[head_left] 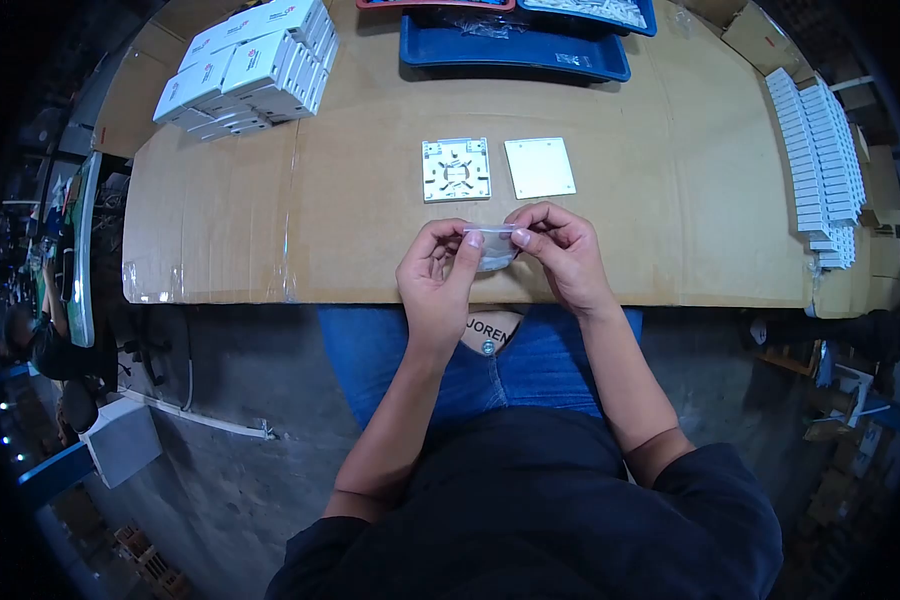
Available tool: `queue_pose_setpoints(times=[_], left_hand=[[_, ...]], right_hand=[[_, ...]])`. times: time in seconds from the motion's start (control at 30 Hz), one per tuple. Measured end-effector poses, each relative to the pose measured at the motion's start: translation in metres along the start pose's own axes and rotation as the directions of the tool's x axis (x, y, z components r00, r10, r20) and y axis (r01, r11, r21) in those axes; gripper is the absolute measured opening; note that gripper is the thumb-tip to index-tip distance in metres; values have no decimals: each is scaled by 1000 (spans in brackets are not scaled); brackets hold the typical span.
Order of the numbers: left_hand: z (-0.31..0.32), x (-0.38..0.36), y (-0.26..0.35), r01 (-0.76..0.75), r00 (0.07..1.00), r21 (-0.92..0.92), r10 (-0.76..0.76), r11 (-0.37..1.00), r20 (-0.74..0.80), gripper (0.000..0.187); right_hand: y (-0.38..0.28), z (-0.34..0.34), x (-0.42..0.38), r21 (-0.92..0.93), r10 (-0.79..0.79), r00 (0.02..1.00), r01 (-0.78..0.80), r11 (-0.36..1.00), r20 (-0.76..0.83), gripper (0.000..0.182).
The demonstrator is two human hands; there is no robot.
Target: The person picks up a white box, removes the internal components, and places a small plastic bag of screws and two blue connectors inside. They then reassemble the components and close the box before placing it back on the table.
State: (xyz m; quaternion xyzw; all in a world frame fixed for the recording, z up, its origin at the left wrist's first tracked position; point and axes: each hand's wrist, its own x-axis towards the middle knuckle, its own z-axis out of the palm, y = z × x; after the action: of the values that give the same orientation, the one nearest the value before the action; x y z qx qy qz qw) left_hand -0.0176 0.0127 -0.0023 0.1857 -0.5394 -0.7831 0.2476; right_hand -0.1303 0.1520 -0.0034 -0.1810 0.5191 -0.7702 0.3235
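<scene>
A small clear plastic bag is stretched between my two hands over the table's front edge. My left hand pinches its left top corner, and my right hand pinches the right top corner. What the bag holds is too small to tell. Just beyond my hands lie two square white pieces on the cardboard surface: an open housing with slots and a round centre on the left, and a flat plate on the right. Neither hand touches them.
Stacked white boxes stand at the back left of the cardboard-covered table. Blue trays and a red tray sit at the back. Rows of white pieces line the right edge. A person is at the far left.
</scene>
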Motion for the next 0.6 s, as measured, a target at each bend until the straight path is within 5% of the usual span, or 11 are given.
queue_pose_setpoints(times=[0.3,0.47,0.6], left_hand=[[3,-1,-1,11,1000,-54,-10,998,26,14],[2,1,-1,-105,989,68,97,992,113,13],[2,-1,1,-46,995,91,37,995,98,11]], right_hand=[[3,4,-1,-4,15,1000,-15,1000,-15,12],[1,3,-1,-66,11,1000,-11,998,-5,12],[1,5,-3,-92,21,1000,-19,996,19,12]])
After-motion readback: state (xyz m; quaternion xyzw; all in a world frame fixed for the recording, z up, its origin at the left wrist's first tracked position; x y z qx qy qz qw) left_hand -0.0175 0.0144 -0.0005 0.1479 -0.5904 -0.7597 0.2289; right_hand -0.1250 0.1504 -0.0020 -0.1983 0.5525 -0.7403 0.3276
